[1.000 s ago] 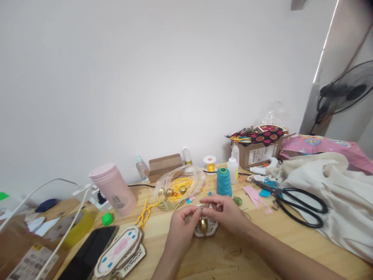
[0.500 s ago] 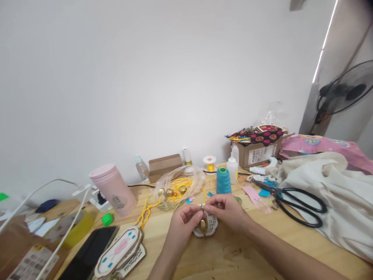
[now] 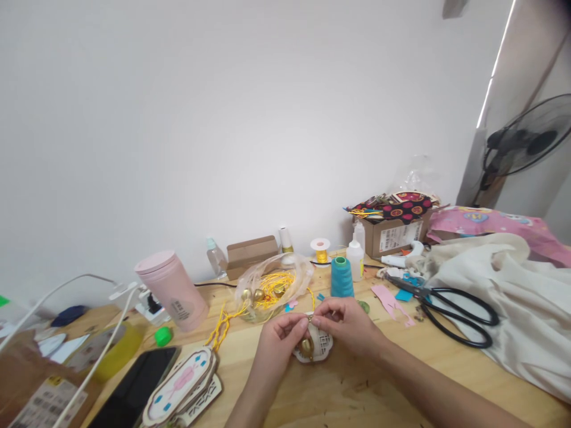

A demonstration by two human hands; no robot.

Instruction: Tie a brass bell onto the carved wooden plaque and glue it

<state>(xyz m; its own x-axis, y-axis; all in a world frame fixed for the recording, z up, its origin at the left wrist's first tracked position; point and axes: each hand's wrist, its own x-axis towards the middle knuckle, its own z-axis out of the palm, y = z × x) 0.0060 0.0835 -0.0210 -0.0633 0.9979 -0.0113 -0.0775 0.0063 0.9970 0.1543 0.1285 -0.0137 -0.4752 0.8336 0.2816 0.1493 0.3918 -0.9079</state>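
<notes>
Pinching gold bell (image 3: 306,348) at top; bag (image 3: 305,274) holds yellow cord (image 3: 273,283), bells (image 3: 259,295).

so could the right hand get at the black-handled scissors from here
Probably yes: the scissors lie uncovered on the right hand's own side, with nothing tall between, just flat pink paper and low bits. Its fingertips seem busy above the small gold bell, though.

Shiny gold bell (image 3: 306,348) overlapping left part of pale, scalloped fretwork plaque (image 3: 324,342).
</notes>
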